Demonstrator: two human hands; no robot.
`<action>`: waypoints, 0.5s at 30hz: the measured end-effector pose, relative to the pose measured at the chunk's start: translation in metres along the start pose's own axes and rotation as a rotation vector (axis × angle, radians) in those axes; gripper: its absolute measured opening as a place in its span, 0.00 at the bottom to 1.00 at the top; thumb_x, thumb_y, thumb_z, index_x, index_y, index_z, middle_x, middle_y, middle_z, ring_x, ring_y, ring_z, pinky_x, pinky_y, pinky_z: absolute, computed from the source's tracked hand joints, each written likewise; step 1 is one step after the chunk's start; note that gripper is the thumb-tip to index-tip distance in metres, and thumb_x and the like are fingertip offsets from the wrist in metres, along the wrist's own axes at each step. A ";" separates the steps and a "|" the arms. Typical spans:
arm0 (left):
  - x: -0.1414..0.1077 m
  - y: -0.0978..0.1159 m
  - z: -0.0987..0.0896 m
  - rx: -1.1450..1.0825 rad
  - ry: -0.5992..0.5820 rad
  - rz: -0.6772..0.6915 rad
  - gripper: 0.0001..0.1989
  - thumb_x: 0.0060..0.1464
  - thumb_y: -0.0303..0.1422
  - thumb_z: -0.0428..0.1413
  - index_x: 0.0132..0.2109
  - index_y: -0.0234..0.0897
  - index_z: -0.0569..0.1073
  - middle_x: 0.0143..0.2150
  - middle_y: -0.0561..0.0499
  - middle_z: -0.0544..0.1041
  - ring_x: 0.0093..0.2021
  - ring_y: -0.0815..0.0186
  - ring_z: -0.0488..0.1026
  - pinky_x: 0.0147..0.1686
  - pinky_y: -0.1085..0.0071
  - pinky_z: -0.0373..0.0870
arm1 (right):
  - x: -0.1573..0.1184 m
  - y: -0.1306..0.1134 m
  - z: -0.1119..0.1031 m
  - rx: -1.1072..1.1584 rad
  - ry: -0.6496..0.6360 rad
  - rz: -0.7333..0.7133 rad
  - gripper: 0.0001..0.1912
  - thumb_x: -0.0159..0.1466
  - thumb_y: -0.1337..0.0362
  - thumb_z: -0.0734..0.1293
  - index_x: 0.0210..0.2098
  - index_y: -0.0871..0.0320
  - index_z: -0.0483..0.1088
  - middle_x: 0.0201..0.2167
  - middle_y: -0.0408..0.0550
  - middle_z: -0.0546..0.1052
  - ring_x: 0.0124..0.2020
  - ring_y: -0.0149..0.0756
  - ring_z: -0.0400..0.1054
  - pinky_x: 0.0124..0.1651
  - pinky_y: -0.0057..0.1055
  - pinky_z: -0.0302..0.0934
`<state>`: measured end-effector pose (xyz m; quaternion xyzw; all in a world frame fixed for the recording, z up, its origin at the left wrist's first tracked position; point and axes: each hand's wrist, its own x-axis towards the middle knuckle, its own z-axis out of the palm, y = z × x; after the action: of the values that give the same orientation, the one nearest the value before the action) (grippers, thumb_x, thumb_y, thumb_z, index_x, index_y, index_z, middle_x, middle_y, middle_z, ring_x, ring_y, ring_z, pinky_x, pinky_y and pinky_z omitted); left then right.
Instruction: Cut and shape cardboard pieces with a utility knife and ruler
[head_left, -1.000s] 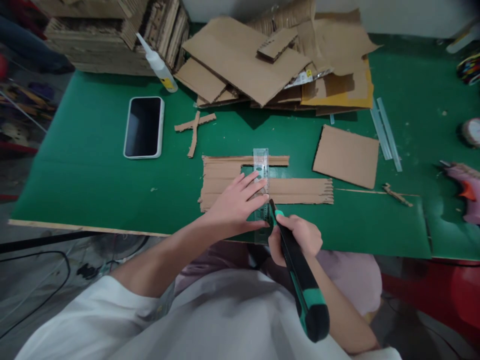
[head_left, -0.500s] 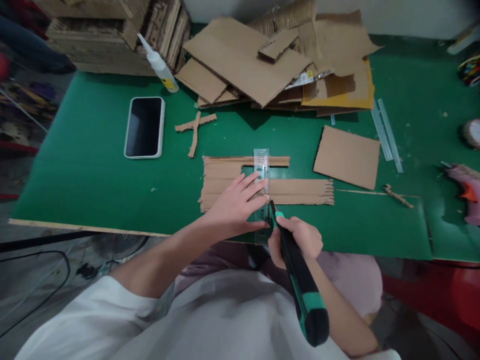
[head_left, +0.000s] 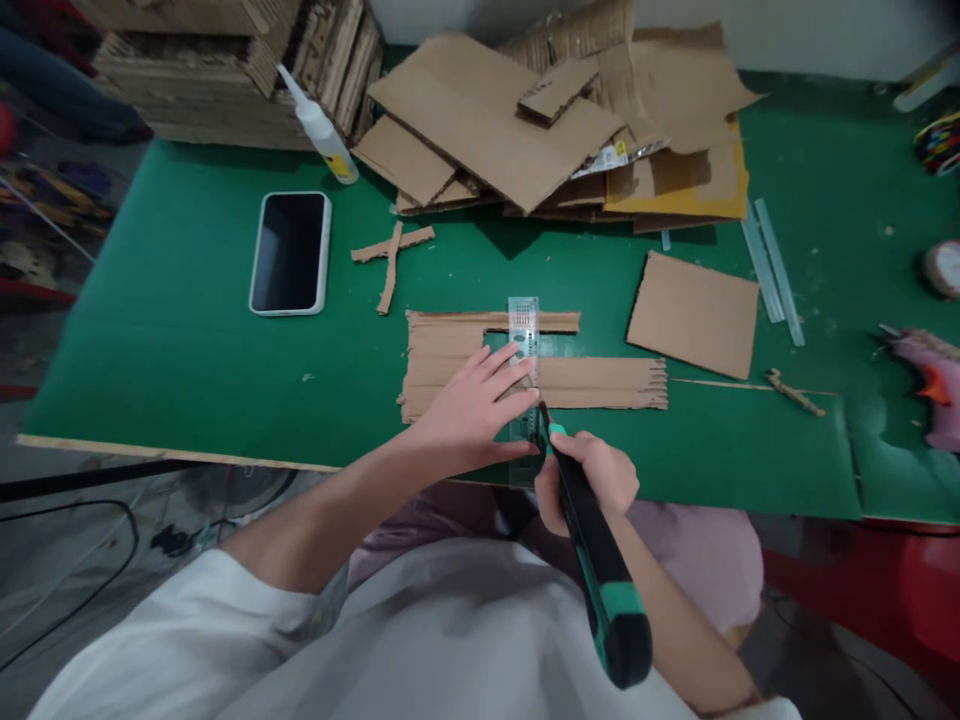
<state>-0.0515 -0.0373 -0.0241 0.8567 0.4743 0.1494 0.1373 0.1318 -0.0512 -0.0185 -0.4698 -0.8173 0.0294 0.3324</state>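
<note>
My left hand (head_left: 487,400) lies flat with spread fingers, pressing a clear ruler (head_left: 523,312) onto a ridged cardboard piece (head_left: 600,382). The ruler runs crosswise over the cardboard, and a notch is cut into the piece's far side. In my right hand (head_left: 600,470) is a black and teal utility knife (head_left: 600,560), its fingers wrapped round the handle. The knife's tip is at the ruler's right edge, beside my left fingertips and near the cardboard's near edge. The tip's exact contact is too small to tell.
Behind lie stacked cardboard sheets (head_left: 487,110) and a glue bottle (head_left: 326,140). A phone (head_left: 289,255) and crossed cardboard strips (head_left: 391,255) are to the left. On the right are a cardboard square (head_left: 694,315), translucent sticks (head_left: 772,270) and a pink glue gun (head_left: 930,375).
My right hand and the knife's handle end have shifted slightly left. The left hand, ruler and cardboard have stayed in place.
</note>
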 end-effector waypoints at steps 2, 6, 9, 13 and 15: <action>0.000 0.000 0.000 0.010 0.003 0.003 0.26 0.52 0.47 0.56 0.52 0.33 0.69 0.61 0.37 0.63 0.64 0.45 0.52 0.59 0.44 0.53 | -0.002 0.002 0.005 -0.018 0.079 0.001 0.06 0.53 0.62 0.61 0.32 0.53 0.65 0.18 0.39 0.69 0.16 0.29 0.61 0.21 0.26 0.53; 0.000 0.000 -0.001 0.030 0.010 0.007 0.26 0.53 0.48 0.54 0.51 0.33 0.69 0.60 0.37 0.64 0.64 0.45 0.53 0.59 0.44 0.53 | -0.002 0.004 0.005 0.034 0.147 -0.023 0.07 0.53 0.63 0.61 0.32 0.53 0.66 0.18 0.38 0.69 0.15 0.29 0.61 0.21 0.26 0.53; 0.000 0.000 -0.001 0.035 0.018 0.013 0.27 0.53 0.49 0.53 0.51 0.32 0.70 0.60 0.37 0.64 0.64 0.44 0.53 0.59 0.44 0.53 | 0.001 0.002 -0.002 0.116 0.146 -0.019 0.10 0.53 0.66 0.63 0.36 0.55 0.67 0.19 0.38 0.69 0.18 0.30 0.64 0.25 0.26 0.57; 0.000 0.000 0.000 0.032 0.022 0.018 0.26 0.54 0.49 0.53 0.51 0.32 0.70 0.60 0.37 0.64 0.64 0.44 0.53 0.59 0.44 0.53 | 0.003 0.001 -0.008 0.182 0.163 -0.041 0.12 0.52 0.68 0.64 0.37 0.55 0.67 0.19 0.38 0.70 0.17 0.28 0.63 0.24 0.25 0.57; 0.000 0.000 0.000 0.029 0.023 0.017 0.26 0.54 0.49 0.53 0.51 0.32 0.70 0.60 0.37 0.64 0.64 0.45 0.53 0.59 0.44 0.53 | 0.003 0.002 -0.007 0.178 0.145 -0.029 0.12 0.52 0.67 0.64 0.37 0.55 0.67 0.18 0.37 0.69 0.17 0.28 0.63 0.24 0.24 0.57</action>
<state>-0.0519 -0.0376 -0.0238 0.8609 0.4705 0.1534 0.1183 0.1358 -0.0494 -0.0122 -0.4275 -0.7920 0.0629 0.4313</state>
